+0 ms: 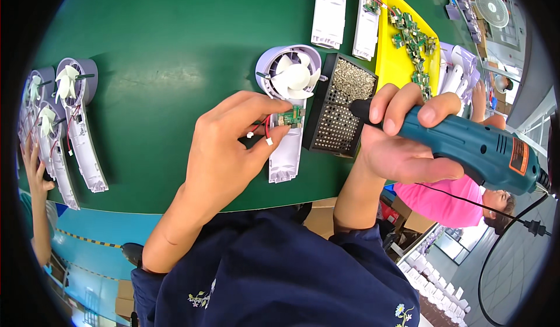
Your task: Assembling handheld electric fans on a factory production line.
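Observation:
In my right hand is a teal electric screwdriver, its black nose over the black screw tray full of small silver screws. Whether its tip touches a screw is hidden. My left hand pinches a small green circuit board between thumb and fingers, over the white handle of a handheld fan. Red and black wires with white plugs dangle by the thumb. The fan's lilac round head with white blades lies just beyond my fingers, its handle pointing toward me.
Right of the screw tray a yellow tray holds several green boards. Two more fan bodies lie at the far edge. Several assembled fans lie at left, near another person's hand. A black power cord hangs at right, near a person in pink.

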The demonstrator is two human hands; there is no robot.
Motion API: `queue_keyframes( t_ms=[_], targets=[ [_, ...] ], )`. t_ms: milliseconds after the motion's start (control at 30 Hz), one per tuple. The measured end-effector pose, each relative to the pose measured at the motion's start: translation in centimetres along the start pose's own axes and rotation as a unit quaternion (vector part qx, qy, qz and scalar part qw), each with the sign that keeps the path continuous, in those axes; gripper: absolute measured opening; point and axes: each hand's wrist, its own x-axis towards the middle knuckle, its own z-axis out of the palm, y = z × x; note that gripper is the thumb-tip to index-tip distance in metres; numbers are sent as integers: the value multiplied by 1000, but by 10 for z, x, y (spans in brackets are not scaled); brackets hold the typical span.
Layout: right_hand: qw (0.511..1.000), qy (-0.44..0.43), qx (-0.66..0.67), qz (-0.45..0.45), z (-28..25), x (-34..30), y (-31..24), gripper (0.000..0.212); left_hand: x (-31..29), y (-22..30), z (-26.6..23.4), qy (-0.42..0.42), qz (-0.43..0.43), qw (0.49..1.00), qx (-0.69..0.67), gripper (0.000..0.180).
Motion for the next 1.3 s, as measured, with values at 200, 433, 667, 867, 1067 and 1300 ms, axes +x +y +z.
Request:
queue_keyframes(
  t_ms=[200, 433, 667, 867, 1067, 1300],
  targets=[
    [1000, -13, 4, -18, 3, 1, 0, 84, 0, -1, 1, 12, 16, 1000, -3, 26],
    [1000, -24, 10, 9, 7, 6, -15, 92, -2, 3, -1, 18, 19, 1000, -9, 24],
    [998, -52, 47, 8, 19, 19, -39, 69, -3, 2, -8, 17, 24, 1000, 2, 25],
    [993, 18, 114, 12, 54, 3, -30, 67, -3, 1, -5, 27, 35, 999, -2, 26],
    [990, 73, 113, 43, 44, 0, -14, 68, -1, -1, -2, 22, 29, 999, 5, 27],
    [967, 216, 111, 77, 38, 0, -12, 58, -11, 8, 3, 61, 45, 994, 75, 28]
  ],
)
